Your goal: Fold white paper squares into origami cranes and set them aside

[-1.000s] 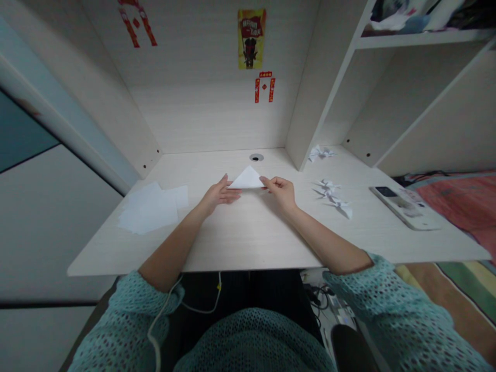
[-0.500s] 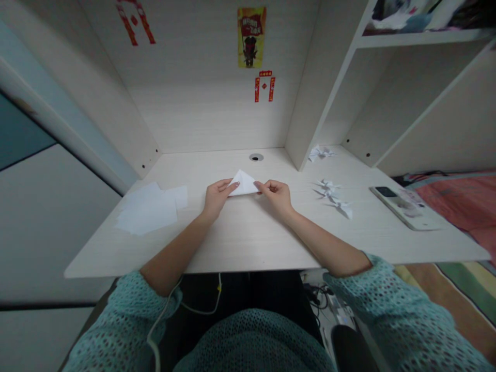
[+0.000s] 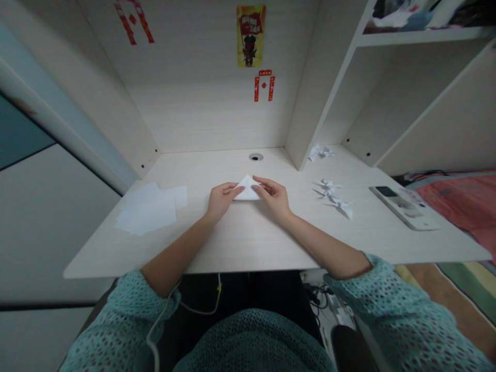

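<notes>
Left hand [image 3: 221,201]: fingers stretched out, tips on the paper's left corner.
Right hand [image 3: 275,199]: fingers slightly fanned, tips on the paper's right corner; pinching or only pressing, hard to tell from here, as with the left.
Paper: a folded white paper triangle [image 3: 248,189], point away from the person, between the hands, on the pale laminate desk [image 3: 232,248].
Around: origami cranes [image 3: 332,194] to the right, loose white paper sheets [image 3: 147,214] to the left.

Left hand [image 3: 221,201]: palm down, fingers extended toward the right hand. Right hand [image 3: 274,199]: palm down, fingers gently curved, tips just apart from the left's. Left forearm [image 3: 174,249] and right forearm [image 3: 325,246]: bare, angled inward from teal open-knit sleeves [image 3: 387,305].
</notes>
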{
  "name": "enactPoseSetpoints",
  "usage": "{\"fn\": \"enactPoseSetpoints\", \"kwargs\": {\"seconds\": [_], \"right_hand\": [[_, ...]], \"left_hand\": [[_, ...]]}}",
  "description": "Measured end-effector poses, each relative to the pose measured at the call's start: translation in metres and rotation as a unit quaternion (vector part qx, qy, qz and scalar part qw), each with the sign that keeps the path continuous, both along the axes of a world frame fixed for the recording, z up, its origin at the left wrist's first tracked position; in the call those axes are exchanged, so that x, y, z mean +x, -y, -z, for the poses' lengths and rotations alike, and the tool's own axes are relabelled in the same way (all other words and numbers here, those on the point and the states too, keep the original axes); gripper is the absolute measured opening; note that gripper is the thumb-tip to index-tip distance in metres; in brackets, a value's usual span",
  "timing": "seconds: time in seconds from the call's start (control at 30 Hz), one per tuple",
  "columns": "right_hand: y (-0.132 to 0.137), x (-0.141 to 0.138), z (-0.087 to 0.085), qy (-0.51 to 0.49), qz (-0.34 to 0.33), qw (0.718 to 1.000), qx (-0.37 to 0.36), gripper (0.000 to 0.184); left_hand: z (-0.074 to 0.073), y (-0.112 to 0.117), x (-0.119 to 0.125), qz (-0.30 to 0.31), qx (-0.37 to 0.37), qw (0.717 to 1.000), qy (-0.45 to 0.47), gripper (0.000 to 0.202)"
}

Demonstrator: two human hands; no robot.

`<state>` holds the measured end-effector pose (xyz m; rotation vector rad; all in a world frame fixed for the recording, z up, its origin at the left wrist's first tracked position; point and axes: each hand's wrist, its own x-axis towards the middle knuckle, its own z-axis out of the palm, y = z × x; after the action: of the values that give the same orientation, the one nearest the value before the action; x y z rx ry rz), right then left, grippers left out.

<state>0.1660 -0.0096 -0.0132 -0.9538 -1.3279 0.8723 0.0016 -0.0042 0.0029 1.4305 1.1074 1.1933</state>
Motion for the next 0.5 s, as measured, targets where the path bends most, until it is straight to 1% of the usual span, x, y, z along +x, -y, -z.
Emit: {"fn": "enactPoseSetpoints", "kwargs": {"seconds": [0.13, 0.3, 0.43, 0.5], "right_hand": [[0.0018, -0.0007, 0.0000, -0.010, 0.028, 1.000, 0.004, 0.036], [0.0034, -0.0003, -0.0024, 0.020, 0.064, 0.998, 0.017, 0.032], [0.0042, 0.0001, -0.0036, 0.035, 0.066, 0.997, 0.030, 0.029], [0.0042, 0.0000, -0.0028, 0.039, 0.059, 0.996, 0.045, 0.026]], "left_hand": [[0.0009, 0.0008, 0.0017, -0.009, 0.001, 1.000, -0.001, 0.037], [0.0013, 0.0014, 0.0020, -0.021, 0.037, 0.999, -0.024, 0.033], [0.0020, 0.0016, 0.0026, -0.020, 0.074, 0.997, -0.028, 0.032], [0.0027, 0.0014, 0.0033, -0.020, 0.084, 0.996, -0.021, 0.034]]}}
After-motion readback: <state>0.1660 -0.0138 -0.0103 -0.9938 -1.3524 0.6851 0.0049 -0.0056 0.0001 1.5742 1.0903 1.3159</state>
